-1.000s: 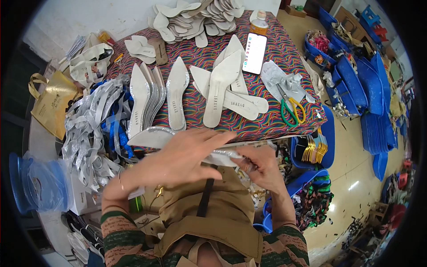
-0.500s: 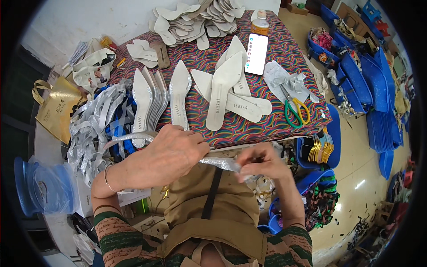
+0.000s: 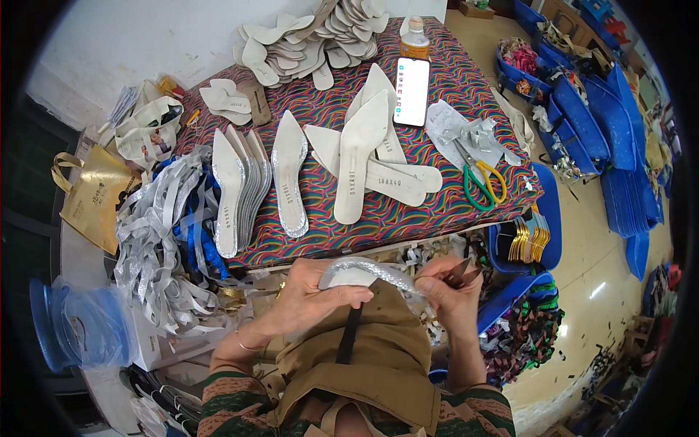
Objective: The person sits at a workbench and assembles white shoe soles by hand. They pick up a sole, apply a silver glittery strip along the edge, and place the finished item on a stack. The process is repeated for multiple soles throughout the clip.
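Observation:
My left hand [image 3: 309,297] grips a pointed white insole with a silver glitter edge [image 3: 357,271], held over my lap just below the table's front edge. My right hand [image 3: 445,288] pinches the insole's pointed end and also holds a small dark tool [image 3: 460,269]; what kind of tool it is I cannot tell. A brown apron [image 3: 364,357] covers my lap beneath both hands. On the patterned cloth of the table [image 3: 437,211] lie more pointed insoles: a stack at the left [image 3: 240,191], a single one [image 3: 290,175] and a crossed group in the middle [image 3: 364,160].
Green-handled scissors [image 3: 482,182] lie on silver scraps at the table's right. A phone [image 3: 412,91] and a bottle [image 3: 414,40] stand at the back, behind a heap of cut soles [image 3: 313,36]. Silver and blue strips [image 3: 164,233] pile up at the left. Blue bins [image 3: 582,124] stand at the right.
My left hand has slid from on top of the insole to a grip around its heel end. The insole now shows more, and both hands have dropped a little toward my lap.

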`<state>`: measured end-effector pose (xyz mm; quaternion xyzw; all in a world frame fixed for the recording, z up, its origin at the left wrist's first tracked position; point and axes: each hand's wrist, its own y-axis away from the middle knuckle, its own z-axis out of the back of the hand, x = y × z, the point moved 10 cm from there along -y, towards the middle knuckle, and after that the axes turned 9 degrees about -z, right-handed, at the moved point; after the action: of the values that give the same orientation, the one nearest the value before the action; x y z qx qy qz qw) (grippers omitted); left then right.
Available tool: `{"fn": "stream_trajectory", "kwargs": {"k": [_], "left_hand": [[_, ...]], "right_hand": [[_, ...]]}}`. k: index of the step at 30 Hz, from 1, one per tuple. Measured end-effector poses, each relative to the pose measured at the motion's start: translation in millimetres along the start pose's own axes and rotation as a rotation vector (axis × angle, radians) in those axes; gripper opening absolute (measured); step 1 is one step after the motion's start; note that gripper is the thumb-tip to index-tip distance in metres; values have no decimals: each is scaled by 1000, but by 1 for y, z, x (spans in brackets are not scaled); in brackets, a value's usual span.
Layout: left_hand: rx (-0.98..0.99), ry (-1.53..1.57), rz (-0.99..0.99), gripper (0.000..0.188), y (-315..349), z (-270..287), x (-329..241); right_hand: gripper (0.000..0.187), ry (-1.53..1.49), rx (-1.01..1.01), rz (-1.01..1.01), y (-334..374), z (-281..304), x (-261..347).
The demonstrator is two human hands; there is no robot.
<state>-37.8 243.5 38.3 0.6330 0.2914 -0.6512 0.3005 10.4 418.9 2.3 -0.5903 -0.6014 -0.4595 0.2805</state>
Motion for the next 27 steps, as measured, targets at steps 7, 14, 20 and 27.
{"fn": "stream_trajectory", "kwargs": {"k": [7,14,20,27], "left_hand": [[-205,372,-70,34,-19,-2,-10],[-338,559,-101,43,-25,22,-8],[-358,776,-101,34,-32,17,6],[-145,892,-192,25,-45,4,6]], "right_hand": [[6,-114,-19,-12,5,-34,-43],[11,-47,76,-55,1,-46,-51],[9,173,43,65,6,-42,-39],[7,586,51,429,-1,-54,-4]]}}
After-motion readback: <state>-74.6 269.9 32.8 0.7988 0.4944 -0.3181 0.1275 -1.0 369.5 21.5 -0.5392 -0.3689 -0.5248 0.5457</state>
